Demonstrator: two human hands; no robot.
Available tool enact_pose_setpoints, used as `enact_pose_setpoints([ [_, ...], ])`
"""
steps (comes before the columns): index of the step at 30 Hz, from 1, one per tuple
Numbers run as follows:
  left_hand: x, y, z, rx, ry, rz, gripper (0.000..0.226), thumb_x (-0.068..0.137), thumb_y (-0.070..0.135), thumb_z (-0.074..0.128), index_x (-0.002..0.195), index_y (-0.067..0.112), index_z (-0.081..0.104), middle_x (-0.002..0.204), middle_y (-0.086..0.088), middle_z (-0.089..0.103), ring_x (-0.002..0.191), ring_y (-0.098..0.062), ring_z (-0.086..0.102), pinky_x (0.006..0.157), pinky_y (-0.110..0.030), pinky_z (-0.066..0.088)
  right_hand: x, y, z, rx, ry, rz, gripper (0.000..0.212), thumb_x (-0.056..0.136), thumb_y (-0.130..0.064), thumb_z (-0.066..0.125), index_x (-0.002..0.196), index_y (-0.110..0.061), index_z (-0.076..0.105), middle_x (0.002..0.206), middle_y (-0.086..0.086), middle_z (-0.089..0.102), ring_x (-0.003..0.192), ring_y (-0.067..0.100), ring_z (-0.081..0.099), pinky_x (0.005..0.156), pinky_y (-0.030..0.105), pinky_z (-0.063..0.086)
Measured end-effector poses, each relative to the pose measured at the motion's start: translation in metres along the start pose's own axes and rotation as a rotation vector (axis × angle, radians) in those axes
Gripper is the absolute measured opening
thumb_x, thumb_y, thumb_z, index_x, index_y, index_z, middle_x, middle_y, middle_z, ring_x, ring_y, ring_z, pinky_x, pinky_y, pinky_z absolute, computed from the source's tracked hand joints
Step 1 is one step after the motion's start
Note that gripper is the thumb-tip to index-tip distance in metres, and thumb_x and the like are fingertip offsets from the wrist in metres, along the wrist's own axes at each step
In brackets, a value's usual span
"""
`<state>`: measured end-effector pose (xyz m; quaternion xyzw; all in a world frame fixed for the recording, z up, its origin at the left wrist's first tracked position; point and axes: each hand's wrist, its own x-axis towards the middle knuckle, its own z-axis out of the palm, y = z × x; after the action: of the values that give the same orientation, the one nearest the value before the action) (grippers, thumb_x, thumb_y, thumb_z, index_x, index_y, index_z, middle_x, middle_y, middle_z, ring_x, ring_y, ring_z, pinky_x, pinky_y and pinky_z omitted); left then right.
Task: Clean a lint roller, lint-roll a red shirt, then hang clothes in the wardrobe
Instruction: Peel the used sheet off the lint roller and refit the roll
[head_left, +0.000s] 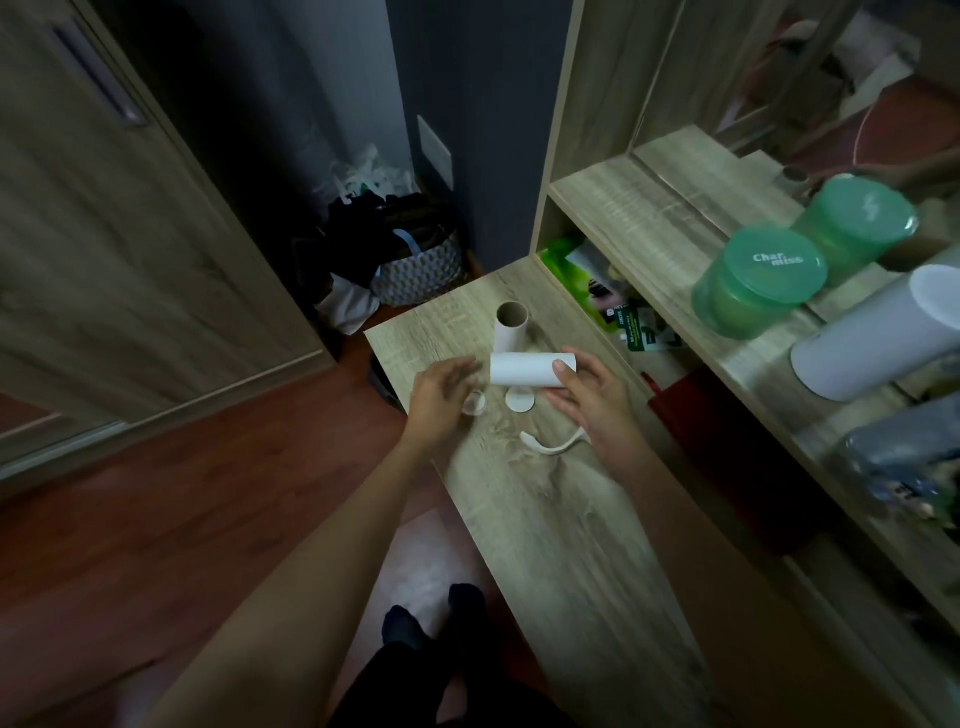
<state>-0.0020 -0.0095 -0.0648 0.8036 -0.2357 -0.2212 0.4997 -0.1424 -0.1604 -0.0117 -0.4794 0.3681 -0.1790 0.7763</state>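
Both hands reach over the wooden desk (545, 519). The right hand (597, 405) has its fingers gripping the right end of the white lint roll (524, 370), held level. The left hand (441, 397) is blurred by the roll's left end, fingers loose and empty. An upright cardboard tube (511, 330) stands behind the roll. A curved white handle (548, 449) and a small clear cap (475, 405) lie nearer.

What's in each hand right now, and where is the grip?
Right hand grips the white roll by its right end, thumb on top. Left hand looks open, holding nothing.

One white roll (530, 370), one cardboard tube (511, 332), two hands (441, 397) (592, 400).
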Motion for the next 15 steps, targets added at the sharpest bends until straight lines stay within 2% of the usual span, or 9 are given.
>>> enact_pose_setpoints([
  [2, -0.006, 0.027, -0.012, -0.183, 0.036, -0.047, 0.028, 0.098, 0.018, 0.052, 0.125, 0.015, 0.061, 0.116, 0.007, 0.064, 0.105, -0.003, 0.062, 0.088, -0.014, 0.05, -0.005, -0.008, 0.008, 0.008, -0.023, -0.034, 0.036, 0.088, -0.012, 0.065, 0.123, -0.008, 0.056, 0.123, 0.011, 0.061, 0.11, 0.023, 0.062, 0.078, 0.024, 0.056],
  [3, -0.011, 0.04, -0.02, -0.279, 0.021, -0.068, 0.03, 0.1, 0.023, 0.049, 0.127, 0.017, 0.059, 0.118, 0.005, 0.064, 0.104, -0.008, 0.064, 0.082, -0.012, 0.05, -0.008, -0.013, 0.013, 0.004, -0.043, -0.059, 0.035, 0.088, -0.012, 0.064, 0.122, -0.01, 0.056, 0.121, 0.008, 0.062, 0.109, 0.02, 0.063, 0.079, 0.023, 0.056],
  [6, -0.023, 0.068, -0.045, -0.538, -0.075, -0.11, 0.03, 0.101, 0.032, 0.044, 0.129, 0.03, 0.056, 0.122, 0.001, 0.063, 0.097, -0.021, 0.07, 0.078, -0.023, 0.054, -0.012, -0.024, 0.036, -0.044, -0.108, -0.131, 0.036, 0.088, -0.011, 0.065, 0.123, -0.012, 0.056, 0.12, 0.004, 0.064, 0.105, 0.013, 0.065, 0.081, 0.024, 0.055],
  [8, -0.028, 0.078, -0.061, -0.601, -0.088, -0.129, 0.03, 0.099, 0.03, 0.049, 0.129, 0.029, 0.056, 0.124, -0.002, 0.06, 0.097, -0.027, 0.071, 0.08, -0.028, 0.056, -0.01, -0.026, 0.055, -0.074, -0.15, -0.155, 0.038, 0.087, -0.01, 0.065, 0.124, -0.011, 0.056, 0.121, 0.005, 0.063, 0.104, 0.011, 0.066, 0.081, 0.025, 0.056],
  [12, -0.022, 0.073, -0.097, -0.632, -0.019, -0.11, 0.029, 0.094, 0.016, 0.059, 0.122, 0.023, 0.059, 0.115, -0.011, 0.065, 0.088, -0.028, 0.072, 0.078, -0.029, 0.057, -0.002, -0.021, 0.101, -0.1, -0.214, -0.163, 0.039, 0.088, -0.011, 0.065, 0.125, -0.011, 0.055, 0.116, 0.002, 0.063, 0.098, 0.008, 0.067, 0.083, 0.029, 0.056],
  [15, -0.013, 0.055, -0.126, -0.622, 0.09, -0.134, 0.028, 0.093, 0.012, 0.059, 0.121, 0.016, 0.059, 0.108, -0.01, 0.067, 0.081, -0.025, 0.072, 0.078, -0.03, 0.059, 0.009, -0.008, 0.135, -0.17, -0.252, -0.173, 0.043, 0.091, -0.019, 0.061, 0.132, -0.015, 0.049, 0.11, -0.005, 0.063, 0.1, 0.006, 0.065, 0.082, 0.026, 0.056],
])
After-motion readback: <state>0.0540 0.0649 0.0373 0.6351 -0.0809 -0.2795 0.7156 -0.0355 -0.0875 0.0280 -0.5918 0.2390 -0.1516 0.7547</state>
